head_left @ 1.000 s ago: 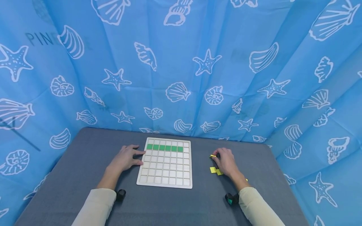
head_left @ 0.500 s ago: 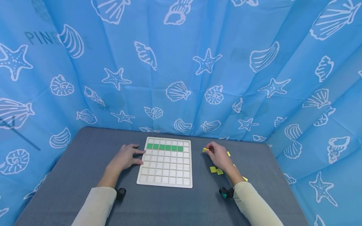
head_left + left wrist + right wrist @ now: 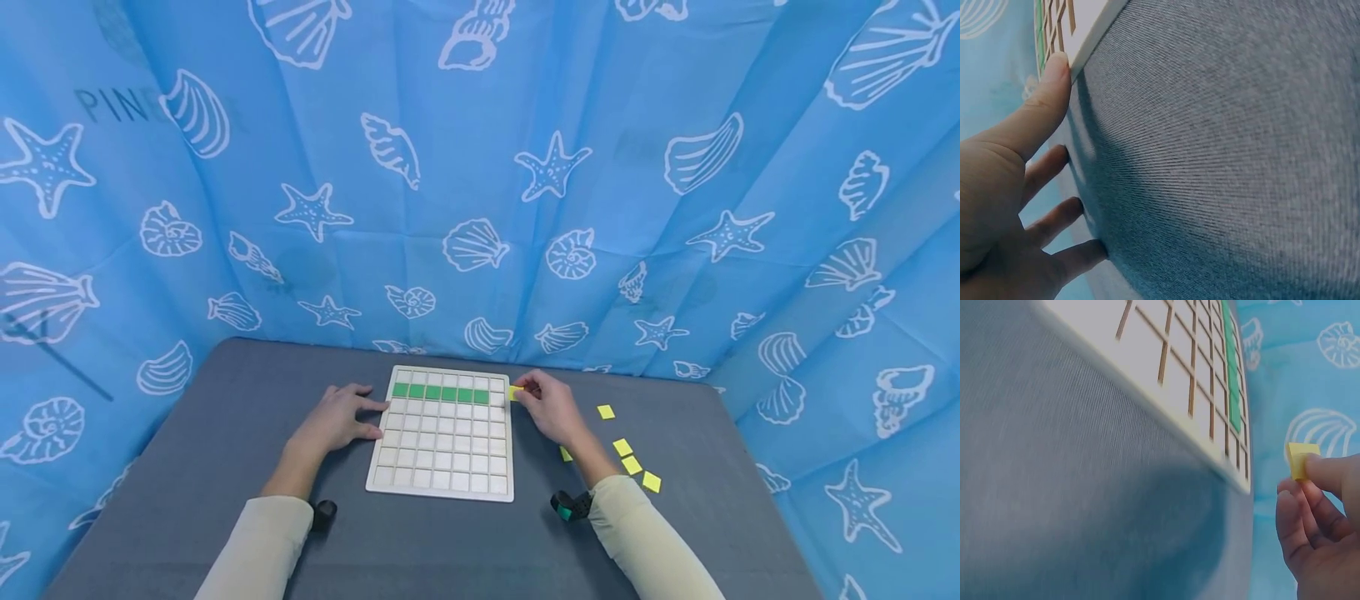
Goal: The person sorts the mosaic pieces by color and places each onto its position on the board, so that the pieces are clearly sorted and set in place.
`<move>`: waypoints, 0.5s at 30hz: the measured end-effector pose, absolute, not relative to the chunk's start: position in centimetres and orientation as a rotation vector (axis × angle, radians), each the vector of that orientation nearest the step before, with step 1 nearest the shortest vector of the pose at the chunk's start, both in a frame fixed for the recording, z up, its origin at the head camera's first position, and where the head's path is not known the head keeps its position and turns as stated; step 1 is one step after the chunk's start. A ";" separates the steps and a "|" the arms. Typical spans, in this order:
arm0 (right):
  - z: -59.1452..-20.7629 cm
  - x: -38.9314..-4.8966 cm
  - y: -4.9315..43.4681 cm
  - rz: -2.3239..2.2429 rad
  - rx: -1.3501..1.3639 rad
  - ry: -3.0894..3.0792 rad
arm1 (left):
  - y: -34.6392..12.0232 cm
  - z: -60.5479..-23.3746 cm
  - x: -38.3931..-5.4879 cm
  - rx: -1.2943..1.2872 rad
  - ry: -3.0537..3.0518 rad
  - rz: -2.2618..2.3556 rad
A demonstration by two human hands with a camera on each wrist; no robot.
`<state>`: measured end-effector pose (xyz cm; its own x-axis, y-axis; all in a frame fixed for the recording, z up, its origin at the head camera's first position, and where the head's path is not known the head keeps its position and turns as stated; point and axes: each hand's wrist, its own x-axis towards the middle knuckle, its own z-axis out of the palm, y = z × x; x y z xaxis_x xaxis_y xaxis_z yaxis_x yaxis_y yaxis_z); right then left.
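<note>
A white grid board (image 3: 441,433) lies on the grey table, with a row of green square tiles (image 3: 441,392) in its second row from the back. The rightmost cell of that row is white. My right hand (image 3: 551,407) pinches a yellow square tile (image 3: 1302,459) between thumb and fingers, right at the board's right edge in the head view. At the board's left edge rests my left hand (image 3: 335,422), fingers spread. In the left wrist view its thumb (image 3: 1047,94) touches the board's rim and the other fingertips reach the cloth.
Several loose yellow tiles (image 3: 632,465) lie to the right of the board, one of them (image 3: 566,454) partly hidden by the right forearm. A blue curtain (image 3: 480,183) with white shells and starfish stands behind the grey table (image 3: 225,400).
My right hand has moved left from the loose tiles to the board's right edge, carrying the yellow tile. More loose tiles show behind it. The left hand has stayed in place.
</note>
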<state>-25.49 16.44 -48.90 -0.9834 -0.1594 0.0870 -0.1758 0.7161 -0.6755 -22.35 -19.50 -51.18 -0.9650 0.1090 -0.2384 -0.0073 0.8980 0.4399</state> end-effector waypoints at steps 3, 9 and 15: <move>-49.1 -25.7 15.5 1.177 0.333 -2.863 | -19.5 -51.1 -22.3 0.075 2.807 0.650; -49.1 -26.0 13.7 1.249 0.390 -2.826 | -19.5 -51.0 -22.4 0.049 2.809 0.659; -49.4 -26.0 12.4 1.288 0.414 -2.823 | -19.2 -51.1 -22.4 0.034 2.807 0.647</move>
<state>-26.02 12.41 -49.39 -0.9649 -0.2340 0.1192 -0.2434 0.6262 -0.7407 -22.43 -19.24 -51.05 -0.9658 0.0805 -0.2464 -0.0355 0.9005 0.4334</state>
